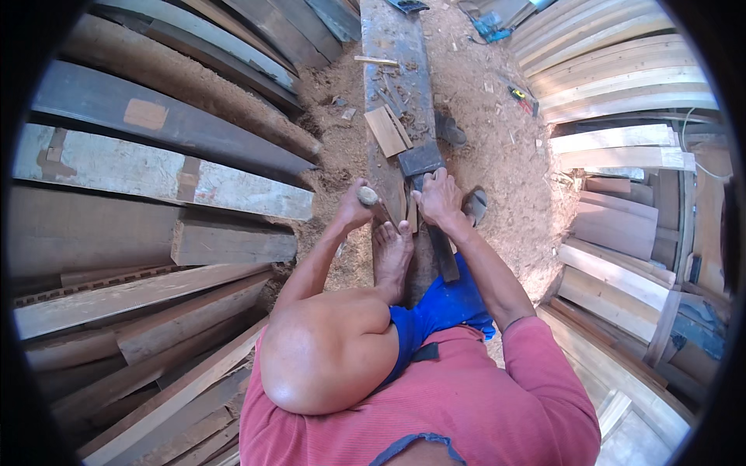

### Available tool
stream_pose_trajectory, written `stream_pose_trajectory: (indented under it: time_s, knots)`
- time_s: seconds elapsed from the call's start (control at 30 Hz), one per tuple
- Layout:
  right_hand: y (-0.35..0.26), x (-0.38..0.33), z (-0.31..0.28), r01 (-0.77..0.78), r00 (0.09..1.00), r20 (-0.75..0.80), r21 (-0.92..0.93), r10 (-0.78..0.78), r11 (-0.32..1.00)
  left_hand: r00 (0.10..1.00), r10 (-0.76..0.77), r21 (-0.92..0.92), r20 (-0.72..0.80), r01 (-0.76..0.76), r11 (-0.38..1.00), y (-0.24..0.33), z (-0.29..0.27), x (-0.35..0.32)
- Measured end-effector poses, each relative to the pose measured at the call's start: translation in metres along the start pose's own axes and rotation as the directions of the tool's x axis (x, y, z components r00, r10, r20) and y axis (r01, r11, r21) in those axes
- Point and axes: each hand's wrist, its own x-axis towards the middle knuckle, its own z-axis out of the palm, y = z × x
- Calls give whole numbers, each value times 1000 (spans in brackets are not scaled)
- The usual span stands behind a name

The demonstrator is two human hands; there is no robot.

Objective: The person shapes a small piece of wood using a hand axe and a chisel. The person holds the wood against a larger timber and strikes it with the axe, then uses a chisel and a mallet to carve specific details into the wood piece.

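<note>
My left hand is closed around the handle of a chisel, its pale round butt facing up. The blade slants down beside my bare foot, toward a narrow strip of wood. My right hand grips a dark mallet close under its block-shaped head, with the long handle reaching back toward my blue shorts. The head is over the plank bench, a little beyond the chisel. My toes rest on the wood at the bench; where the chisel's tip touches is too small to tell.
Small wood blocks and offcuts lie farther along the bench. Stacked boards line the left, and pale timber the right. A blue power tool and a yellow tape measure lie on the sawdust-covered floor.
</note>
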Motion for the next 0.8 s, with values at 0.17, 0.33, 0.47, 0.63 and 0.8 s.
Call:
stream_pose_trajectory:
  time_s: [0.17, 0.33, 0.47, 0.63, 0.8]
  knots:
    - [15, 3, -7, -107, 977, 196, 128, 80, 986, 994, 92, 29, -59, -90, 995, 6, -12, 0]
    - [9, -9, -5, -129, 973, -154, 258, 173, 958, 990, 124, -61, -66, -128, 990, 15, -31, 0]
    - [-31, -9, -5, 104, 983, 79, 490, -163, 865, 992, 123, -148, -40, -128, 981, 23, -42, -7]
    - [-27, -3, 17, 293, 925, 30, 576, -378, 763, 991, 114, -188, -73, -126, 974, 42, -53, -11]
    - [-1, 5, -2, -256, 954, 233, 961, 190, 105, 997, 30, -350, -74, -54, 935, 44, -72, -19]
